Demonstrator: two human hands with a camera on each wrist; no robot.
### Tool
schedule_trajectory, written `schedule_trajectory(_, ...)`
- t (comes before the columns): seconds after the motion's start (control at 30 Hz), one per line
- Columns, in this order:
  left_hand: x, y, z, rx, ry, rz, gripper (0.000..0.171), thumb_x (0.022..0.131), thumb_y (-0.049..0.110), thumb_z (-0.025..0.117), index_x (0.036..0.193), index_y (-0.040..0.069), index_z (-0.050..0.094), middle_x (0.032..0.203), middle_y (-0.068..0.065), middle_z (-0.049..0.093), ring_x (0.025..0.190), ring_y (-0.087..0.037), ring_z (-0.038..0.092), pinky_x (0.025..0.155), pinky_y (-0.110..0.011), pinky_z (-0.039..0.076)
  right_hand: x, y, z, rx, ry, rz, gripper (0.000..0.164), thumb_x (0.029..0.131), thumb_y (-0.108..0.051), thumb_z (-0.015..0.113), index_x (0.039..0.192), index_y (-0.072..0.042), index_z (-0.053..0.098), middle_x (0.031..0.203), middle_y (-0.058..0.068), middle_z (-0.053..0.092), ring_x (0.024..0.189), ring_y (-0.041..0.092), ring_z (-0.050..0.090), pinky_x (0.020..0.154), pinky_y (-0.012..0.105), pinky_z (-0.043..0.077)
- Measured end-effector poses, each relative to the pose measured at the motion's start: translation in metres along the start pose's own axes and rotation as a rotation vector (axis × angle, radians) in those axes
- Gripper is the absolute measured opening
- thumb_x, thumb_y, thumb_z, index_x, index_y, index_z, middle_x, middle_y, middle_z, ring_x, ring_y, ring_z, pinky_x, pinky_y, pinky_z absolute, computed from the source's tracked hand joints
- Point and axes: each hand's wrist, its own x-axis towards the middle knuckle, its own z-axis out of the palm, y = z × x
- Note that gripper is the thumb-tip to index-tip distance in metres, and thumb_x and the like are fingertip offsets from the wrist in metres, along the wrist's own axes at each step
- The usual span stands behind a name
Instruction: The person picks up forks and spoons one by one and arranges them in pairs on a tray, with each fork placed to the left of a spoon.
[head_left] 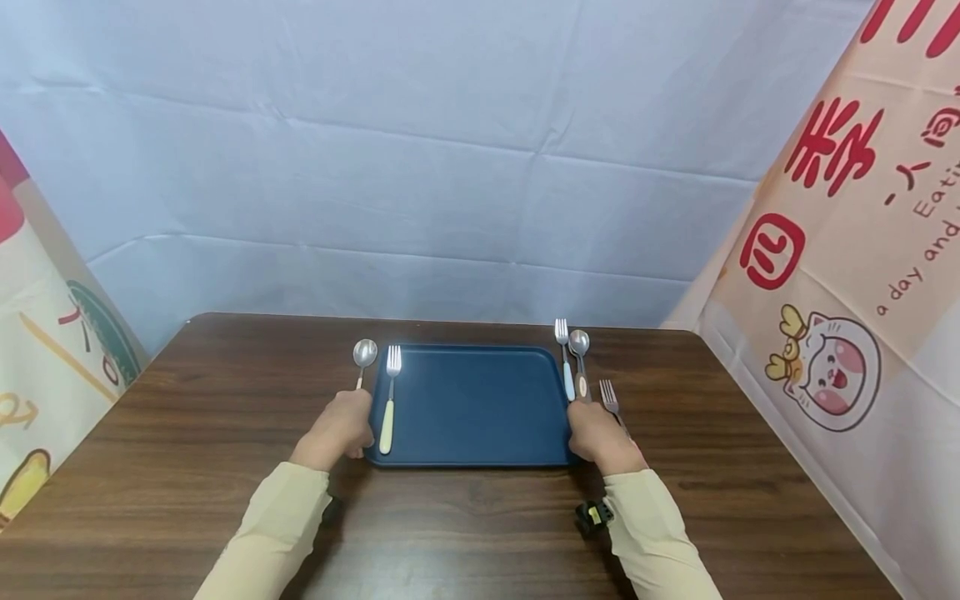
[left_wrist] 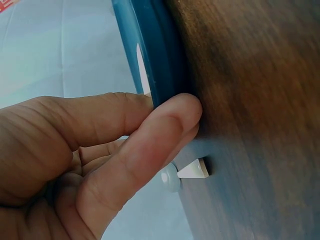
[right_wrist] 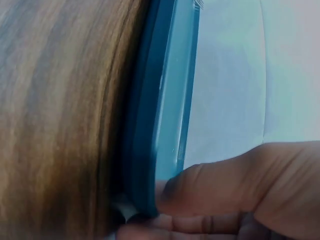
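Note:
A dark blue rectangular tray (head_left: 480, 408) lies between both hands in the head view. My left hand (head_left: 341, 427) pinches its left rim, thumb and finger on either side in the left wrist view. The right hand (head_left: 600, 437) grips the tray's near right corner; the right wrist view shows the thumb over the rim (right_wrist: 159, 150) and fingers below. A fork with a pale yellow handle (head_left: 387, 425) rests along the tray's left side. Whether the tray is raised off the table, I cannot tell.
Left of the tray is a spoon (head_left: 364, 354), its handle partly hidden by the hand. To the right lie a fork with a light blue handle (head_left: 567, 375), a spoon (head_left: 579, 343) and another fork (head_left: 609, 397). All are on a brown wooden table (head_left: 450, 533) before a pale cloth (head_left: 420, 200).

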Motion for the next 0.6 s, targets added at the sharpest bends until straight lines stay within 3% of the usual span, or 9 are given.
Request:
schedule_trajectory(0.13,0.0000,0.0005,-0.0004,-0.005,-0.006,-0.005,0.007,0.070,-0.012,0.061,0.075,-0.008,0.058,0.050,-0.008,0.054,0.035,-0.010,0.052,0.039,-0.024,0.044,0.0006,-0.0008,0.0015,0.030,-0.007,0.022,0.009,0.078,0.011,0.054,0.078,0.003,0.058,0.062,0.011,0.051,0.050,0.019,0.051,0.045,0.030,0.041)
schedule_trajectory(0.3,0.0006,0.0009,0.0001,-0.003,-0.001,-0.016,0.009,0.071,-0.013,0.061,0.079,-0.010,0.058,0.054,-0.011,0.054,0.037,-0.012,0.054,0.040,-0.025,0.044,0.0032,-0.0011,0.0047,0.112,-0.032,0.068,0.009,0.081,0.013,0.051,0.082,0.005,0.057,0.061,0.014,0.053,0.038,0.015,0.053,0.038,0.027,0.043)
schedule_trajectory(0.6,0.0008,0.0029,0.0006,0.020,0.001,-0.024,0.010,0.072,-0.012,0.062,0.081,-0.010,0.059,0.056,-0.011,0.054,0.039,-0.012,0.055,0.041,-0.025,0.045,0.0051,-0.0002,0.0024,0.160,-0.067,0.100,0.011,0.081,0.013,0.050,0.077,0.006,0.058,0.051,0.010,0.054,0.037,0.014,0.055,0.038,0.027,0.045)
